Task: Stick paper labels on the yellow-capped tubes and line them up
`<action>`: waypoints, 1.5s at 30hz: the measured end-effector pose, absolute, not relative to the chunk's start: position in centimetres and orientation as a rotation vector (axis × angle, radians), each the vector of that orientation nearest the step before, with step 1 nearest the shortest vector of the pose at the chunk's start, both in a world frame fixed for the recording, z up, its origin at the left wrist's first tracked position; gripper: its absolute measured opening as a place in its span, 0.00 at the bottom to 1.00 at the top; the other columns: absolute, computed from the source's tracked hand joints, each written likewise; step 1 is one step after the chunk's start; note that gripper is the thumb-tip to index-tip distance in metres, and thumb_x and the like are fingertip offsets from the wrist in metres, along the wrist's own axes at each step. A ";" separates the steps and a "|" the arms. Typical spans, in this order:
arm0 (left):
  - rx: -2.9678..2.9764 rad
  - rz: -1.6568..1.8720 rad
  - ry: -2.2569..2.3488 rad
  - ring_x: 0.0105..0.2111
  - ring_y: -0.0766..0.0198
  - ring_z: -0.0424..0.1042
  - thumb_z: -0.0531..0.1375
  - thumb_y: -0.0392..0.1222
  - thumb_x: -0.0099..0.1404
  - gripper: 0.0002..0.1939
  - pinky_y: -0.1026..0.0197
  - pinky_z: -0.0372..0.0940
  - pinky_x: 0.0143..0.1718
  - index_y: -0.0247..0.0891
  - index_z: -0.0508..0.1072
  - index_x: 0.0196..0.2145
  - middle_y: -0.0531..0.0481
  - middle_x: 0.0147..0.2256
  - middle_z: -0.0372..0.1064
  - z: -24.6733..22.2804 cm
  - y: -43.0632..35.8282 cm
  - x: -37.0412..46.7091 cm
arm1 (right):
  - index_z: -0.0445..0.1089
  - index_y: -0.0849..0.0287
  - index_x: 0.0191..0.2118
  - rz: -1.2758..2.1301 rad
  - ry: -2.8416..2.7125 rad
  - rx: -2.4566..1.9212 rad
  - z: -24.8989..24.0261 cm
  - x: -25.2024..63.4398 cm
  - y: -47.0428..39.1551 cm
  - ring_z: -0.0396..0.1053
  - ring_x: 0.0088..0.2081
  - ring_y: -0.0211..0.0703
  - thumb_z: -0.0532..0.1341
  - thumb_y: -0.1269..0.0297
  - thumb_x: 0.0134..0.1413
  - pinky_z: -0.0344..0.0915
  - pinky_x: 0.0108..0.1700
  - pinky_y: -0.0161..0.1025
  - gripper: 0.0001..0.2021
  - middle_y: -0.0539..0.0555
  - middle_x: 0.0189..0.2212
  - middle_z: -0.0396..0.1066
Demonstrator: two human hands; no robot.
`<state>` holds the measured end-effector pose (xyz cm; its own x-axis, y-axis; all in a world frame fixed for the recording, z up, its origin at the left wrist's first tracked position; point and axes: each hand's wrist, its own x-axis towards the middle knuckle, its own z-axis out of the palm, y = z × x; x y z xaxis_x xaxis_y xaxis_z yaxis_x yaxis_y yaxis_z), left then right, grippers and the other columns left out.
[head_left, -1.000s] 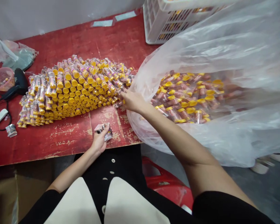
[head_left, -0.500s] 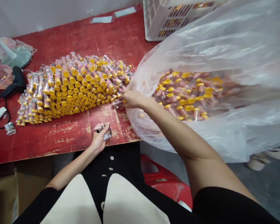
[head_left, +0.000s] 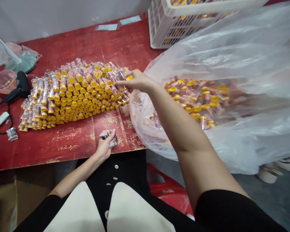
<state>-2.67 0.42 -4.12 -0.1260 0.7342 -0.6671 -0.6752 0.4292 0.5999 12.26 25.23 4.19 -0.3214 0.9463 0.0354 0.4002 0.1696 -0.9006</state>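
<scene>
My left hand (head_left: pixel 105 145) rests at the table's front edge, closed on a small stack of printed labels (head_left: pixel 111 138), its thumb across the top. My right hand (head_left: pixel 137 80) reaches over the right end of a big pile of clear tubes with yellow caps (head_left: pixel 74 96). Its fingers are closed round a yellow-capped tube (head_left: pixel 128 77) just above the pile. Under my right forearm, a large clear plastic bag (head_left: pixel 232 58) lies open toward the pile, with many loose yellow-capped tubes (head_left: pixel 195 100) inside.
A white crate (head_left: pixel 158 32) of tubes stands at the back right of the red table (head_left: pixel 70 141). At the left are a black heat gun (head_left: pixel 21 85), a pink basket (head_left: pixel 4 80) and a white device (head_left: pixel 0 121). A red stool (head_left: pixel 169 190) is below.
My right hand has risen from the table beside the bag's mouth to the upper right end of the pile with the tube. My left hand keeps hold of the labels.
</scene>
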 end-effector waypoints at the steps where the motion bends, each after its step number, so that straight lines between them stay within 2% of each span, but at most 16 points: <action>1: 0.068 1.207 1.190 0.25 0.68 0.73 0.79 0.45 0.37 0.28 0.64 0.69 0.27 0.32 0.74 0.34 0.53 0.27 0.72 -3.9 0.4 -2.6 | 0.68 0.57 0.23 1.164 -1.819 -1.338 5.0 11.3 26.6 0.58 0.21 0.34 0.75 0.48 0.37 0.61 0.24 0.36 0.21 0.46 0.15 0.61; 3: 0.073 1.219 1.175 0.25 0.68 0.73 0.79 0.45 0.36 0.29 0.64 0.69 0.27 0.33 0.74 0.34 0.54 0.27 0.72 -3.2 0.4 -2.5 | 0.68 0.57 0.22 1.229 -1.887 -1.446 6.1 9.8 28.9 0.57 0.19 0.33 0.75 0.47 0.39 0.58 0.21 0.35 0.21 0.47 0.14 0.61; 6: 0.059 1.218 1.155 0.26 0.68 0.74 0.78 0.46 0.38 0.28 0.65 0.69 0.26 0.34 0.73 0.34 0.53 0.28 0.72 -2.2 0.2 -3.0 | 0.69 0.59 0.23 1.219 -1.911 -1.440 6.7 9.6 30.0 0.62 0.20 0.35 0.74 0.45 0.39 0.59 0.20 0.35 0.22 0.51 0.16 0.66; 10: 0.059 1.196 1.135 0.28 0.66 0.75 0.76 0.47 0.46 0.22 0.65 0.70 0.28 0.35 0.73 0.33 0.51 0.28 0.74 -1.5 0.6 -3.5 | 0.74 0.61 0.34 1.251 -1.809 -1.332 5.7 11.9 28.0 0.69 0.23 0.36 0.72 0.45 0.44 0.61 0.21 0.34 0.22 0.55 0.25 0.73; 14: 0.086 1.247 1.126 0.28 0.67 0.75 0.78 0.47 0.40 0.26 0.65 0.70 0.29 0.36 0.73 0.33 0.54 0.28 0.73 -1.3 1.6 -3.2 | 0.73 0.59 0.42 1.295 -1.615 -1.284 4.9 12.8 26.3 0.72 0.27 0.36 0.70 0.51 0.49 0.64 0.23 0.33 0.19 0.55 0.33 0.74; 18: 0.077 1.316 1.112 0.27 0.70 0.72 0.79 0.44 0.37 0.27 0.66 0.69 0.30 0.36 0.74 0.33 0.56 0.29 0.73 -0.3 2.4 -3.1 | 0.72 0.58 0.36 1.075 -1.442 -1.345 5.6 12.7 23.0 0.68 0.27 0.37 0.69 0.51 0.50 0.65 0.26 0.36 0.16 0.53 0.29 0.71; 20: 0.048 1.350 1.090 0.27 0.71 0.72 0.78 0.40 0.40 0.24 0.65 0.70 0.32 0.36 0.74 0.33 0.56 0.29 0.74 0.5 2.8 -3.0 | 0.71 0.56 0.32 1.019 -1.480 -1.295 5.5 12.5 19.1 0.67 0.28 0.38 0.68 0.48 0.49 0.67 0.30 0.38 0.16 0.53 0.28 0.71; 24: 0.061 1.364 0.982 0.32 0.69 0.75 0.74 0.39 0.51 0.14 0.65 0.69 0.38 0.36 0.76 0.33 0.53 0.32 0.76 1.3 3.6 -2.1 | 0.73 0.53 0.30 1.240 -1.658 -1.133 3.3 11.8 9.8 0.69 0.34 0.43 0.71 0.45 0.40 0.70 0.38 0.43 0.18 0.51 0.31 0.74; 27: 0.080 1.322 0.941 0.32 0.69 0.76 0.72 0.40 0.55 0.11 0.65 0.69 0.40 0.35 0.77 0.35 0.53 0.33 0.76 1.1 3.7 -0.9 | 0.70 0.53 0.28 1.286 -1.407 -1.213 0.8 11.4 5.4 0.66 0.30 0.41 0.70 0.45 0.41 0.66 0.34 0.41 0.18 0.49 0.27 0.70; 31: 0.092 1.333 1.010 0.31 0.70 0.75 0.72 0.36 0.53 0.12 0.63 0.71 0.43 0.33 0.76 0.34 0.53 0.31 0.76 0.6 3.0 0.3 | 0.68 0.54 0.28 1.260 -1.185 -1.256 -1.2 11.7 3.6 0.59 0.24 0.36 0.67 0.45 0.49 0.59 0.27 0.36 0.17 0.46 0.21 0.62; 36: 0.178 1.448 1.018 0.31 0.69 0.76 0.73 0.38 0.52 0.14 0.61 0.70 0.46 0.33 0.73 0.33 0.53 0.31 0.75 -0.2 2.6 0.6 | 0.70 0.56 0.31 1.118 -1.066 -1.223 -1.4 11.9 3.1 0.60 0.24 0.33 0.66 0.50 0.52 0.61 0.28 0.34 0.15 0.46 0.22 0.64; 38: 0.221 1.478 1.026 0.30 0.70 0.75 0.73 0.39 0.52 0.14 0.62 0.70 0.43 0.34 0.73 0.33 0.54 0.30 0.75 -0.6 2.7 0.2 | 0.71 0.58 0.31 1.085 -1.074 -1.224 -1.6 12.2 3.1 0.60 0.23 0.31 0.67 0.52 0.52 0.61 0.28 0.33 0.13 0.45 0.21 0.65; 40: 0.255 1.463 1.031 0.26 0.73 0.71 0.73 0.40 0.52 0.16 0.66 0.69 0.36 0.35 0.73 0.35 0.55 0.28 0.73 -0.9 2.8 -0.3 | 0.73 0.59 0.32 1.036 -1.088 -1.239 -2.0 12.5 3.2 0.62 0.24 0.31 0.68 0.56 0.50 0.62 0.29 0.32 0.11 0.46 0.22 0.67; 42: 0.293 1.389 1.022 0.21 0.76 0.63 0.73 0.43 0.52 0.17 0.70 0.64 0.27 0.35 0.73 0.36 0.59 0.23 0.65 -0.7 2.8 -0.6 | 0.74 0.59 0.32 0.977 -1.115 -1.251 -2.3 12.8 3.2 0.66 0.28 0.34 0.69 0.59 0.49 0.65 0.33 0.33 0.09 0.47 0.25 0.71; 45: 0.387 1.232 1.013 0.17 0.79 0.53 0.75 0.46 0.48 0.21 0.72 0.55 0.19 0.34 0.69 0.29 0.63 0.19 0.54 0.3 2.5 -0.2 | 0.75 0.58 0.33 0.949 -1.192 -1.226 -1.7 12.9 2.7 0.72 0.35 0.38 0.66 0.61 0.51 0.69 0.42 0.37 0.06 0.50 0.30 0.76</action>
